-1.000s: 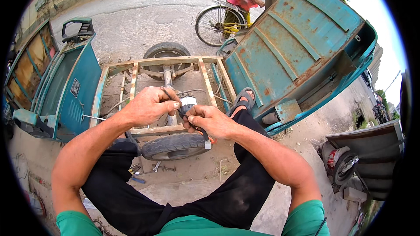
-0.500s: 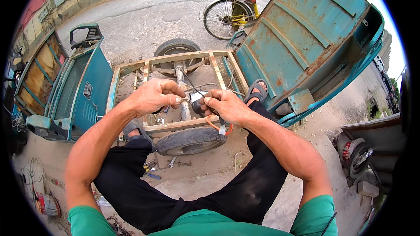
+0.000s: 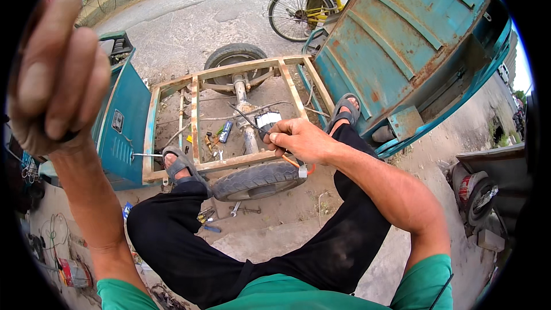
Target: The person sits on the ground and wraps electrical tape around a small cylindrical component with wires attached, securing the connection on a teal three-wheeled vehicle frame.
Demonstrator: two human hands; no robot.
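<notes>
My left hand (image 3: 60, 80) is raised high at the left, close to the camera, its fingers curled in. Whether anything is inside them I cannot make out. Above the lower rail of the rusty cart frame (image 3: 198, 120), my right hand (image 3: 301, 140) pinches a black cable (image 3: 247, 116), whose free end points up and left. Just behind those fingers sits a silver finned box (image 3: 267, 119), partly covered by the hand. An orange wire (image 3: 290, 161) with a pale connector (image 3: 302, 171) hangs below. My feet rest at either side of the frame, in grey sandals (image 3: 183, 166).
Wheels (image 3: 235, 54) flank the axle (image 3: 242, 97). A blue tube (image 3: 226, 132) and small tools lie inside the frame; a wrench (image 3: 235, 209) lies nearer me. Teal body panels (image 3: 379, 40) stand right and left (image 3: 115, 126). A person with a yellow bicycle (image 3: 298, 14) is beyond.
My left hand has left the spot beside the right hand and risen to the upper left, near the camera. My right hand keeps its pinch on the cable. The whole view has shifted slightly.
</notes>
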